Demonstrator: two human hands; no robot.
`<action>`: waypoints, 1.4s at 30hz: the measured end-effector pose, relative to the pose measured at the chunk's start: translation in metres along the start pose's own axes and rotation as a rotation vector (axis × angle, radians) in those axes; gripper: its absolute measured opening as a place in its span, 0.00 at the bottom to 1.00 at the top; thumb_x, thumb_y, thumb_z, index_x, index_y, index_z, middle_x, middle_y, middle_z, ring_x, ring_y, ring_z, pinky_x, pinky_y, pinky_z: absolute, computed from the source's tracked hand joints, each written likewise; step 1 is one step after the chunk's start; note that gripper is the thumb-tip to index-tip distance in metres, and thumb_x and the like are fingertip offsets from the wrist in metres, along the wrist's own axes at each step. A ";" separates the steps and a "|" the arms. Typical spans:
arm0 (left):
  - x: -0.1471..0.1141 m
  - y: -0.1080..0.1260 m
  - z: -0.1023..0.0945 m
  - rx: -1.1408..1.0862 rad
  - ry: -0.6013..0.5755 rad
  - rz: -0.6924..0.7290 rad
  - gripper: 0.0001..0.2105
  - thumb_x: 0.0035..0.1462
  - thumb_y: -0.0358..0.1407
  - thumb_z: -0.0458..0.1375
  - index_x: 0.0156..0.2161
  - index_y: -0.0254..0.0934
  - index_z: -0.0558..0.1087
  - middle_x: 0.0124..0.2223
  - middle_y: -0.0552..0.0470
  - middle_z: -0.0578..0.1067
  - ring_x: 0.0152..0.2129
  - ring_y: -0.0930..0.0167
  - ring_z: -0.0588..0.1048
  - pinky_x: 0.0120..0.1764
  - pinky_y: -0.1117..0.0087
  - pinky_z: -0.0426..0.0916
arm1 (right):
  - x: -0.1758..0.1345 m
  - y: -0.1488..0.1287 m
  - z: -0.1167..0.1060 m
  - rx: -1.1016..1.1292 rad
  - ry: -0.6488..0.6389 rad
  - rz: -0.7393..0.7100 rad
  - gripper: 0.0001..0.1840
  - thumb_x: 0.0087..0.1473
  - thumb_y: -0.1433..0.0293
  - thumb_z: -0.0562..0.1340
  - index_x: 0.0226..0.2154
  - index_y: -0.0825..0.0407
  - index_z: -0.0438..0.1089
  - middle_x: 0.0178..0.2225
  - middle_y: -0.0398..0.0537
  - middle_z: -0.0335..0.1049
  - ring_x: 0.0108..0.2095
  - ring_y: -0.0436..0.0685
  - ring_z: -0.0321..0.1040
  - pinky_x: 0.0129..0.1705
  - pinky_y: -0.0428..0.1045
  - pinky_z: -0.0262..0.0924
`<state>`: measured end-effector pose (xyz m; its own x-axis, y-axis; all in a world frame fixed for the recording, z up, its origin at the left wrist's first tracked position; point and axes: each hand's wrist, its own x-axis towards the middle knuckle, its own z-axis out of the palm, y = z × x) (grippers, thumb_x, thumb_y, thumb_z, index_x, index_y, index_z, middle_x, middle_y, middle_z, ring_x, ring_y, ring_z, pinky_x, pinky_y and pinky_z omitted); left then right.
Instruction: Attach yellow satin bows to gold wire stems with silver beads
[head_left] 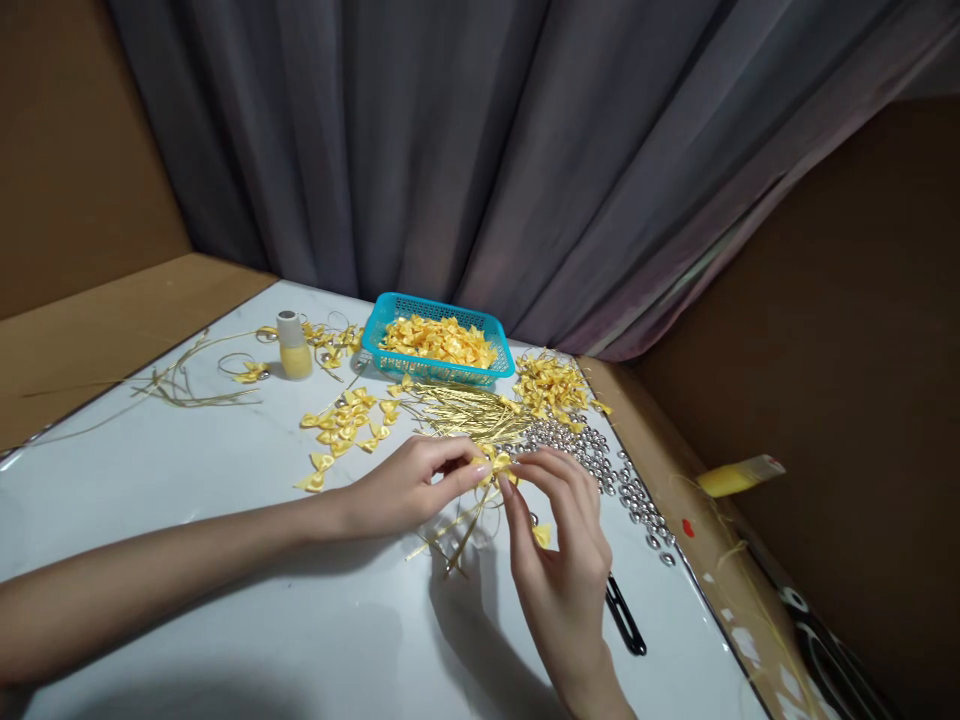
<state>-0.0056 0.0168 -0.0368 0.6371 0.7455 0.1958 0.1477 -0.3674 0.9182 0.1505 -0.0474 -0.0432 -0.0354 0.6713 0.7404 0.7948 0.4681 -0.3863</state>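
Over the middle of the white table, my left hand [427,482] and my right hand [559,525] meet at a cluster of yellow ribbon bows [496,464]. Thumb and fingers of my left hand pinch its left side, while the right hand's fingertips pinch its right side. Thin gold ties [466,540] dangle beneath the cluster. Partly behind my right hand, a loose yellow bow [541,535] lies on the table. Close past my fingers are a bundle of gold ties [469,410] and many shiny silver beads [577,450].
A blue basket [375,350] of yellow bows stands by the curtain [420,150]. More bows [345,420] lie left of centre and in a pile [551,385] at right. A small yellow bottle [295,347] stands at left. A black-handled tool [625,615] and scissors [832,650] lie at right.
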 end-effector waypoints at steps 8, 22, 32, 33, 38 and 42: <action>0.000 -0.001 -0.001 0.079 -0.028 0.032 0.11 0.62 0.38 0.48 0.30 0.35 0.66 0.27 0.57 0.64 0.24 0.76 0.62 0.29 0.74 0.57 | 0.004 0.002 -0.005 0.096 -0.101 0.104 0.06 0.56 0.77 0.57 0.37 0.51 0.65 0.39 0.51 0.64 0.44 0.58 0.61 0.45 0.54 0.58; 0.000 0.000 -0.003 0.031 -0.070 0.031 0.11 0.61 0.37 0.49 0.28 0.35 0.63 0.24 0.59 0.60 0.22 0.76 0.59 0.27 0.74 0.55 | 0.013 0.013 -0.017 0.368 -0.307 0.334 0.02 0.56 0.71 0.59 0.34 0.48 0.67 0.38 0.47 0.61 0.44 0.56 0.60 0.45 0.52 0.56; 0.002 0.004 -0.007 -0.135 -0.117 -0.072 0.12 0.60 0.39 0.50 0.28 0.35 0.64 0.25 0.59 0.58 0.23 0.76 0.57 0.27 0.74 0.54 | 0.008 0.012 -0.013 0.380 -0.210 0.353 0.03 0.55 0.71 0.61 0.35 0.47 0.69 0.39 0.46 0.61 0.42 0.56 0.61 0.45 0.53 0.57; 0.002 0.004 -0.007 -0.137 -0.119 -0.077 0.12 0.60 0.39 0.50 0.28 0.35 0.64 0.25 0.59 0.58 0.23 0.75 0.57 0.27 0.74 0.54 | 0.008 0.012 -0.012 0.373 -0.192 0.348 0.03 0.54 0.71 0.62 0.35 0.47 0.69 0.39 0.46 0.61 0.41 0.56 0.61 0.45 0.53 0.57; 0.002 0.004 -0.007 -0.141 -0.125 -0.079 0.12 0.60 0.40 0.50 0.29 0.34 0.65 0.25 0.58 0.60 0.24 0.75 0.59 0.29 0.74 0.56 | 0.009 0.011 -0.014 0.327 -0.192 0.313 0.02 0.54 0.71 0.62 0.32 0.48 0.69 0.37 0.46 0.62 0.40 0.56 0.62 0.43 0.53 0.58; 0.001 0.005 -0.007 -0.120 -0.126 -0.062 0.11 0.60 0.39 0.50 0.29 0.34 0.65 0.26 0.58 0.60 0.24 0.75 0.59 0.28 0.74 0.56 | 0.012 0.010 -0.017 0.306 -0.241 0.302 0.02 0.55 0.71 0.61 0.32 0.48 0.70 0.36 0.46 0.62 0.39 0.55 0.62 0.42 0.52 0.57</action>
<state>-0.0093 0.0199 -0.0292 0.7203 0.6865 0.1000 0.1033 -0.2487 0.9631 0.1679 -0.0447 -0.0288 0.0018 0.8999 0.4361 0.5781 0.3549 -0.7348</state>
